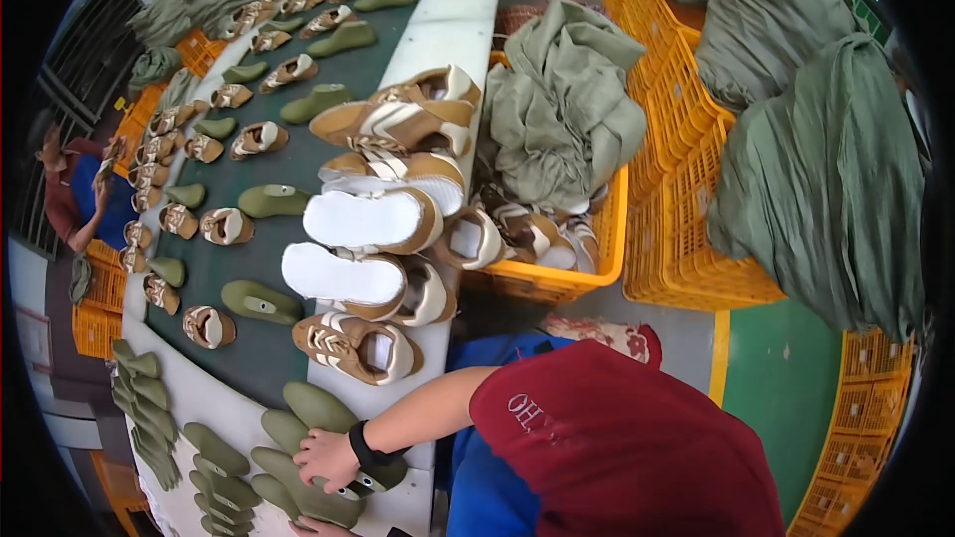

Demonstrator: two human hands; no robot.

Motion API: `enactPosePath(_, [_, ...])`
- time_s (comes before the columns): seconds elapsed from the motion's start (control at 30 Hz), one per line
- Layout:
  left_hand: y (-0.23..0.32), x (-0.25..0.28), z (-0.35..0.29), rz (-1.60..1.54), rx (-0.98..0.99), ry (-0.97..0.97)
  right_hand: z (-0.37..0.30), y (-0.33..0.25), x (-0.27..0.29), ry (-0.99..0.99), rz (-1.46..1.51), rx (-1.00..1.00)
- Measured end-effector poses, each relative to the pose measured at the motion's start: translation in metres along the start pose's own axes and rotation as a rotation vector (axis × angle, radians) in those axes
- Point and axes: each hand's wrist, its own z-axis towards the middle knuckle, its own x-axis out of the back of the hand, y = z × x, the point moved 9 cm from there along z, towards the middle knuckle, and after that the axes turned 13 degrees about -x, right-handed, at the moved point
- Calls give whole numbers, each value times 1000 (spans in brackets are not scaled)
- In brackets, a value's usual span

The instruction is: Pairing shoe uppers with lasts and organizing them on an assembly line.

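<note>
Dark green conveyor belt (269,239) runs up the frame carrying brown-and-cream shoes and olive shoe lasts, with a person in red and blue (75,201) seated at its far left edge. Near bottom centre the one hand (325,457) in view, left or right not determinable, rests palm-down with fingers (306,467) spread flat on a cluster of olive lasts (298,438) on the white desk (448,30), gripping nothing. To the right, a brown shoe (356,346), then an orange crate (557,278) of shoes and green sacks (826,179).

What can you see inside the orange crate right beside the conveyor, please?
The orange crate holds brown-and-white shoe uppers, piled against its near wall. A crumpled olive-green cloth sack lies on top, hiding everything farther back and deeper inside.
</note>
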Motion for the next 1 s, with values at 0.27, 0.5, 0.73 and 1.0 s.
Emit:
enactPosePath(0.27, [4,-3,-2,10,35,-63,-2,11,-9,13,-1,-38])
enactPosePath(0.5, [-3,-5,-2,14,-44,0,0,5,-8,-20,-10,-47])
enactPosePath(0.73, [7,-2,-2,45,-22,-52,-4,6,-5,-13,5,-44])
enactPosePath(1.0, [24,12,0,139,-111,24,-3,3,-9,-22,16,-24])
